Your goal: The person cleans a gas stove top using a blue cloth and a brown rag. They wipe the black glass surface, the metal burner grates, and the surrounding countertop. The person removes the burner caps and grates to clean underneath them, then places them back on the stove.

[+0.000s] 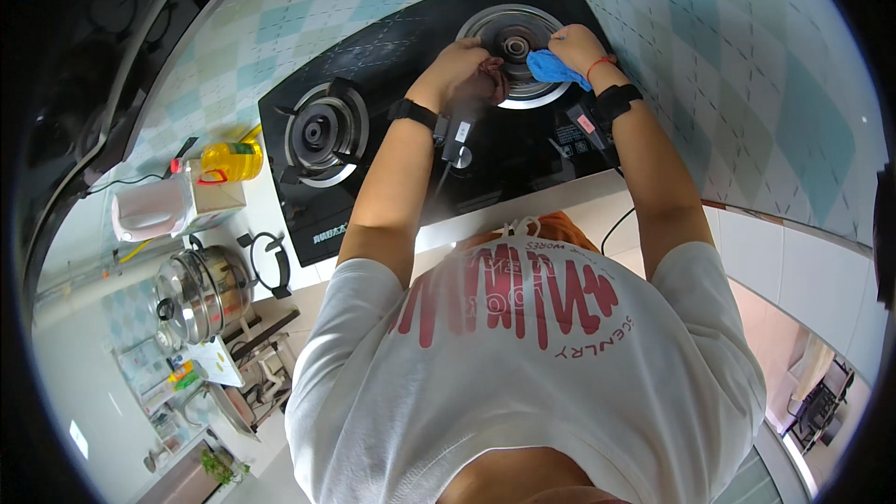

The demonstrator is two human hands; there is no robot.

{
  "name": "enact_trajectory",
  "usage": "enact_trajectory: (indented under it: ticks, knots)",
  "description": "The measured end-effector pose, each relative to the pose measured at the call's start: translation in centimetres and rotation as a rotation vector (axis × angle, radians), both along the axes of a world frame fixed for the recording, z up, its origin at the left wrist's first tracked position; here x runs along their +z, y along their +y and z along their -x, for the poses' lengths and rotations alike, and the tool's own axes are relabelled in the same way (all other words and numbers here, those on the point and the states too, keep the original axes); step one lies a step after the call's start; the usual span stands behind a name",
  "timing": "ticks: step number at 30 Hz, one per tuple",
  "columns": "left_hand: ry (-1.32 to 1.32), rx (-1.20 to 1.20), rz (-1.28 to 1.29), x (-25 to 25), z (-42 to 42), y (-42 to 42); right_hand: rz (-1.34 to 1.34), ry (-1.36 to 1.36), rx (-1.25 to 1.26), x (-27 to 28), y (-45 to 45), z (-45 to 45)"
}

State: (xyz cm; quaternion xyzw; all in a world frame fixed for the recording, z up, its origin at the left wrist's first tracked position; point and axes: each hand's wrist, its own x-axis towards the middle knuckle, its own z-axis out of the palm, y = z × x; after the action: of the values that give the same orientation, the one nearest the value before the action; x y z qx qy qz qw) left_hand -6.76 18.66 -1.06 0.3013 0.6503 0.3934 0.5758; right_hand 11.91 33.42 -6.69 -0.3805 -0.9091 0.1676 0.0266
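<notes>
My left hand (456, 68) grips a dark brown cloth (494, 79) at the near left rim of the right gas burner (516, 47). In my right hand (577, 47) is a blue cloth (553, 68), bunched over the burner's right side. No pan support sits on this burner; its steel drip ring and central burner head are bare. Both burners belong to a black glass gas hob (413, 35). The left burner (316, 131) carries its dark pan support. My fingertips are partly hidden by the hands themselves.
A loose black pan support (271, 262) lies on the counter left of the hob. Nearby stand a yellow oil bottle (234, 161), a pale plastic jug (150, 210) and a steel steamer pot (203, 290). A tiled wall (707, 91) rises close behind and to the right.
</notes>
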Motion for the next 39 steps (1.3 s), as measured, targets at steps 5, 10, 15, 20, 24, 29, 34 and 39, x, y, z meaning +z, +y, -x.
enact_trajectory:
  ticks: [5,10,15,20,24,29,34,39]
  knots:
    - [0.077,-0.052,-0.029,-1.4,0.5,0.6,0.18,0.065,-0.112,0.9,0.1,0.2]
    - [0.212,-0.065,-0.072,-3.8,1.3,1.2,0.204,0.09,-0.151,0.6,0.2,0.4]
    - [0.273,-0.127,-0.066,-2.9,1.9,1.0,0.072,-0.024,-0.105,2.0,-1.3,0.8]
    - [0.256,0.071,-0.144,0.5,4.4,-2.7,0.047,-0.094,-0.09,2.2,-0.3,0.3]
    - [0.261,0.231,-0.243,2.1,8.2,-7.4,0.046,0.144,-0.008,2.7,-1.5,1.8]
    - [0.289,0.519,-0.225,4.4,9.2,-14.9,0.097,-0.134,0.363,7.8,-7.1,8.5]
    - [0.165,0.62,-0.258,1.8,9.0,-20.5,0.007,-0.057,0.672,4.4,-9.9,14.4]
    - [0.065,0.703,-0.192,1.0,6.1,-24.1,0.045,-0.291,0.904,4.9,-15.5,18.8]
